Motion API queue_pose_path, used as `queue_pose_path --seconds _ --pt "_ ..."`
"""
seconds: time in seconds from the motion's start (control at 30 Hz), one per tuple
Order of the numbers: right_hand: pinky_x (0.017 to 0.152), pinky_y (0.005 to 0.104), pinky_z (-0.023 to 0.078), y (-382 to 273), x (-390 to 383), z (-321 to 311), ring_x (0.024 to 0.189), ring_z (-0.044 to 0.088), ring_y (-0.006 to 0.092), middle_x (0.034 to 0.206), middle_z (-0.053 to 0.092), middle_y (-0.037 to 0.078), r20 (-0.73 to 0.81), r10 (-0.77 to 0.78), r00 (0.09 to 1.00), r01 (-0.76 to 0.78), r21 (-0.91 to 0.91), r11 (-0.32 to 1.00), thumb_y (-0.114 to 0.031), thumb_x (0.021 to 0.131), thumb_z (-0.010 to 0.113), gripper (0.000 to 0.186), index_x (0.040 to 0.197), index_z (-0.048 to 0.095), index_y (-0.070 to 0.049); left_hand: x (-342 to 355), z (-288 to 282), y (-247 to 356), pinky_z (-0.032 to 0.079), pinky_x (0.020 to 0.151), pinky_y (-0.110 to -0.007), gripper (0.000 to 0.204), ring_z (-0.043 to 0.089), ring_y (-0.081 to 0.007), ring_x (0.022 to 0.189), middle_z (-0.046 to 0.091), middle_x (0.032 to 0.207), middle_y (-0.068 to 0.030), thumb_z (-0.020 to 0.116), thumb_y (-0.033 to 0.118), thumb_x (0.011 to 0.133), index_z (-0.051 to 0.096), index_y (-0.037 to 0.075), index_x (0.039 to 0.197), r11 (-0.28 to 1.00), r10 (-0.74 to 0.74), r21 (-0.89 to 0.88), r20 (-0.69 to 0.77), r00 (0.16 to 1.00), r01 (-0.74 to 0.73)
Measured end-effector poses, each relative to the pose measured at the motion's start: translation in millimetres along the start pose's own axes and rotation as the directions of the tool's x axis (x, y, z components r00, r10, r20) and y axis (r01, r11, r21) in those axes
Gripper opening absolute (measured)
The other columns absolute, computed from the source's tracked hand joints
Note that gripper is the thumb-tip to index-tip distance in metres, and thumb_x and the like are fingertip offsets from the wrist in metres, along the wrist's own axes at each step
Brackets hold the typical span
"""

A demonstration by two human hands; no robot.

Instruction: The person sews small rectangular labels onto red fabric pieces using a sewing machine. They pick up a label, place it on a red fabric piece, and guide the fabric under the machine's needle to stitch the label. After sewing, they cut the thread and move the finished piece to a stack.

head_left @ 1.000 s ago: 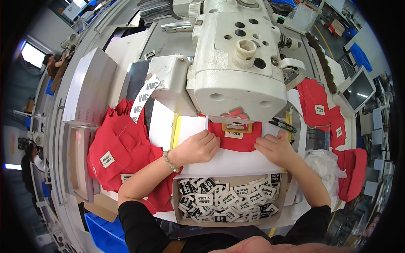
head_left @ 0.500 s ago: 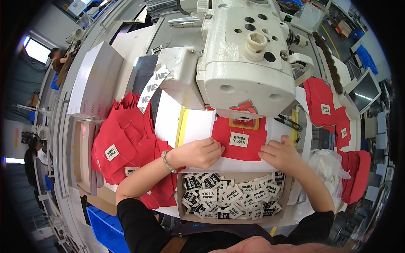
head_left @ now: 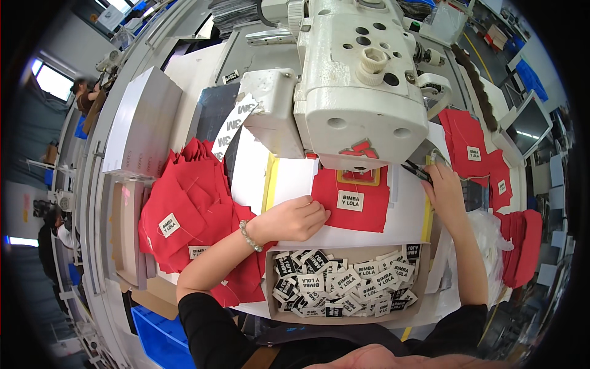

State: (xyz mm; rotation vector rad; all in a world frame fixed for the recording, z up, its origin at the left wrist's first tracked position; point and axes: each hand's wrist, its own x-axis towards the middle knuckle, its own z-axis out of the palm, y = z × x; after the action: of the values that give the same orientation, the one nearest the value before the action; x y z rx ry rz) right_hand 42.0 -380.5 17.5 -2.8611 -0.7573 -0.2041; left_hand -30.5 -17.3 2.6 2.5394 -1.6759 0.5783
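Note:
A red fabric piece [head_left: 372, 216] lies under the sewing machine head [head_left: 365, 120], its far edge beneath a small yellow frame [head_left: 376, 179]. On it sits a pale label [head_left: 350, 200] with dark lettering, and a loose thread runs nearby. My left hand [head_left: 294, 219], a beaded bracelet at its wrist, is closed at the fabric's left edge, apparently pinching it. To the fabric's right, my right hand [head_left: 444, 189] has its fingers closed around the handles of dark thread snips [head_left: 415, 170], whose tips point left toward the machine.
A cardboard box [head_left: 270, 301] of loose black and white labels stands in front of me. Red labelled pieces [head_left: 184, 215] are heaped at left beside a tall white box [head_left: 140, 126]. More red pieces [head_left: 464, 138] and clear plastic [head_left: 476, 246] lie at right. A blue bin [head_left: 161, 337] stands lower left.
My right hand has let go of the fabric's right edge and moved up and right to grasp the snips. The left hand stays at the left edge. My view has shifted slightly.

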Motion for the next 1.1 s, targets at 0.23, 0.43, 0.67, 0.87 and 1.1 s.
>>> queue_pose_path --seconds 0.23,0.43,0.67,0.87,1.1 --pt "0.072 0.0428 0.043 -3.1 0.5 5.8 0.075 0.059 0.0371 0.090 0.063 0.014 -0.014 0.116 0.993 -0.114 0.109 0.988 -0.003 0.078 0.059 0.026 0.104 0.056 -0.006 -2.8 0.4 3.0 0.048 0.070 -0.027 0.024 0.057 -0.0139 0.079 0.058 0.083 -0.0027 0.065 0.006 0.073 0.067 0.000 0.095 0.994 -0.079 -0.083 -0.026 0.997 0.076" --pt "0.069 0.0366 0.042 -26.2 3.3 -13.7 0.072 0.059 0.0302 0.087 0.063 0.010 -0.090 0.062 0.994 -0.045 0.175 0.984 -0.016 0.083 0.063 0.029 0.111 0.059 -0.009 2.6 -23.2 5.8 0.048 0.071 -0.029 0.022 0.057 -0.0143 0.079 0.058 0.082 -0.0023 0.065 0.008 0.073 0.067 0.002 0.094 0.974 -0.127 -0.194 -0.056 0.990 0.114" --pt "0.062 0.0322 0.036 -67.4 11.3 -45.1 0.055 0.050 0.0160 0.072 0.050 0.000 -0.129 -0.328 0.936 0.327 -0.029 0.945 -0.023 0.082 0.065 0.032 0.112 0.067 -0.014 13.0 -71.7 36.1 0.048 0.071 -0.028 0.023 0.056 -0.0150 0.075 0.057 0.080 -0.0022 0.064 0.009 0.069 0.066 0.001 0.090 0.990 -0.063 -0.130 -0.034 0.997 0.058" --pt "0.062 0.0286 0.035 -92.3 24.3 -26.6 0.050 0.048 0.0104 0.074 0.050 -0.004 -0.152 -0.545 0.824 0.508 -0.225 0.831 -0.016 0.076 0.066 0.030 0.105 0.068 -0.012 12.7 -88.4 65.0 0.048 0.068 -0.026 0.026 0.055 -0.0141 0.070 0.056 0.078 -0.0025 0.065 0.008 0.065 0.066 -0.004 0.088 0.989 -0.018 -0.143 0.023 1.000 0.021" --pt "0.062 0.0273 0.038 -111.9 39.7 -5.4 0.056 0.055 0.0081 0.077 0.054 -0.006 -0.171 -0.613 0.772 0.592 -0.158 0.790 -0.014 0.074 0.064 0.027 0.100 0.068 -0.012 10.5 -99.9 78.1 0.048 0.067 -0.025 0.025 0.054 -0.0125 0.069 0.056 0.077 -0.0017 0.065 0.006 0.067 0.067 -0.004 0.089 0.986 -0.005 -0.169 -0.023 1.000 0.001"
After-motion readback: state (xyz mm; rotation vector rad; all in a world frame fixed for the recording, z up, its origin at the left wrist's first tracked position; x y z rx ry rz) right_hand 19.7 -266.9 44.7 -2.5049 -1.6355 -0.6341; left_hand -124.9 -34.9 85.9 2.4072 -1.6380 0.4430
